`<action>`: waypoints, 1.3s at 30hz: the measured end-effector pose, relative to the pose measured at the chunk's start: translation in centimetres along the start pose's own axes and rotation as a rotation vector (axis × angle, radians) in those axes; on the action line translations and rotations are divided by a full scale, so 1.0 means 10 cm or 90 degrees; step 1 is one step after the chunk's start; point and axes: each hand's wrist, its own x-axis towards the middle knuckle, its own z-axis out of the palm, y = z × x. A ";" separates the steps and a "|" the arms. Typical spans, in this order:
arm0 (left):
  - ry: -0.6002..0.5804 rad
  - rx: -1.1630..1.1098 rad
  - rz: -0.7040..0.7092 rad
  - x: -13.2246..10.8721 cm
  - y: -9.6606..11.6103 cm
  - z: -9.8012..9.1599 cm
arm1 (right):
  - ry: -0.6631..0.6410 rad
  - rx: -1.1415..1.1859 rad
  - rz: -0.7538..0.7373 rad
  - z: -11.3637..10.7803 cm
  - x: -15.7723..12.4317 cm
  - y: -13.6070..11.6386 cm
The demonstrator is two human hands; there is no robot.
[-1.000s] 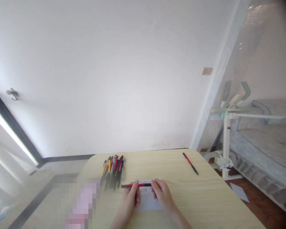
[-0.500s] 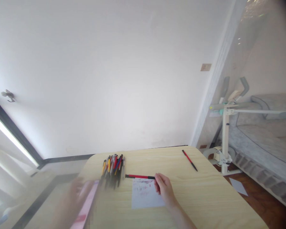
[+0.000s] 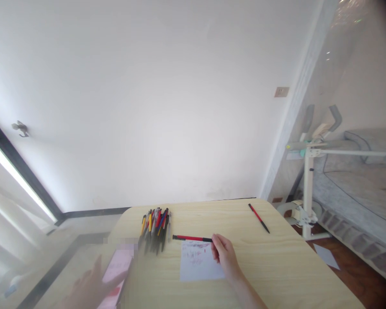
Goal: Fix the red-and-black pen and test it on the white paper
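Observation:
My right hand (image 3: 224, 254) pinches the black end of a red pen (image 3: 191, 238), held level just above the far edge of a white paper sheet (image 3: 197, 266) scribbled with red marks. My left hand (image 3: 90, 288) is blurred at the lower left, fingers stretched out over a pink, pixelated object (image 3: 117, 274) at the table's left edge. A bundle of several coloured pens (image 3: 156, 223) lies between the two hands, towards the far side of the wooden table (image 3: 276, 266).
A second red and black pen (image 3: 259, 218) lies alone near the table's far right corner. A white stand (image 3: 306, 189) and a grey sofa (image 3: 366, 180) sit to the right. A white wall rises behind the table.
My left hand let go of the red pen and swung left to the pink object. My right hand keeps the pen, now slightly farther from me.

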 end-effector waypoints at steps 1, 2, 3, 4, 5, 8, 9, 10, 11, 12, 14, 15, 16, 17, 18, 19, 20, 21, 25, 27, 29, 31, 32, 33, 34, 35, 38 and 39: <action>0.007 0.012 -0.006 0.03 0.02 0.03 | 0.000 0.000 -0.002 0.00 0.00 0.00; 0.010 0.021 -0.011 0.06 0.03 0.05 | 0.000 0.000 -0.002 0.00 0.00 0.00; 0.005 0.028 -0.010 0.08 0.05 0.07 | 0.001 0.000 -0.002 0.00 0.00 -0.01; -0.003 0.033 -0.004 0.10 0.06 0.09 | 0.001 -0.001 -0.001 0.00 0.00 -0.01; -0.013 0.035 0.004 0.11 0.07 0.10 | 0.002 -0.001 0.001 0.00 0.00 -0.01; -0.038 0.040 0.040 0.10 0.08 0.11 | 0.005 -0.001 0.004 -0.01 0.00 -0.01; -0.040 0.042 0.050 0.10 0.08 0.11 | 0.006 -0.002 0.004 -0.01 0.00 -0.01; -0.043 0.044 0.058 0.09 0.07 0.11 | 0.007 -0.003 0.004 -0.01 0.00 -0.02; -0.045 0.048 0.060 0.09 0.06 0.10 | 0.007 -0.004 0.004 -0.01 0.00 -0.02; -0.049 0.052 0.059 0.08 0.06 0.09 | 0.006 -0.005 0.002 -0.01 0.01 -0.02; -0.055 0.059 0.047 0.07 0.07 0.06 | 0.002 -0.006 -0.001 -0.01 0.00 -0.03; -0.056 0.060 0.042 0.07 0.08 0.05 | 0.000 -0.007 -0.002 -0.01 0.00 -0.03; -0.055 0.059 0.035 0.07 0.09 0.03 | -0.003 -0.008 -0.003 0.00 0.00 -0.04; -0.054 0.054 0.036 0.07 0.12 0.01 | -0.004 -0.009 -0.004 0.00 0.00 -0.04; -0.052 0.046 0.040 0.07 0.14 0.00 | -0.004 -0.010 -0.004 0.00 -0.01 -0.05; -0.048 0.036 0.043 0.07 0.17 -0.01 | -0.002 -0.011 -0.003 0.00 -0.01 -0.05; -0.046 0.028 0.048 0.08 0.19 -0.02 | 0.000 -0.012 -0.003 0.00 -0.01 -0.05; -0.042 0.022 0.049 0.08 0.22 -0.02 | 0.004 -0.013 -0.003 0.00 -0.01 -0.05; -0.012 0.007 0.046 0.07 0.30 -0.05 | 0.003 -0.018 -0.001 -0.01 0.00 -0.03; -0.002 -0.003 0.047 0.04 0.33 -0.08 | 0.000 -0.017 0.000 -0.01 0.00 -0.02; -0.008 -0.008 0.040 0.02 0.36 -0.12 | 0.000 -0.015 0.002 -0.01 0.00 -0.02; -0.011 -0.009 0.036 0.00 0.38 -0.15 | 0.000 -0.013 0.002 -0.01 0.00 -0.01; -0.010 -0.009 0.035 -0.01 0.39 -0.16 | -0.002 -0.012 0.001 -0.01 0.00 -0.01; -0.009 -0.008 0.035 -0.01 0.40 -0.16 | -0.003 -0.011 -0.001 -0.01 0.00 -0.01; -0.010 -0.006 0.035 -0.01 0.41 -0.17 | -0.004 -0.010 -0.001 -0.01 0.00 -0.01; -0.011 -0.003 0.032 -0.01 0.42 -0.17 | -0.005 -0.009 -0.001 -0.01 0.00 -0.02; -0.015 0.005 0.016 0.00 0.44 -0.16 | -0.006 -0.007 0.004 -0.01 0.00 -0.03; -0.015 0.005 0.015 0.01 0.45 -0.16 | -0.005 -0.006 0.004 0.00 0.00 -0.04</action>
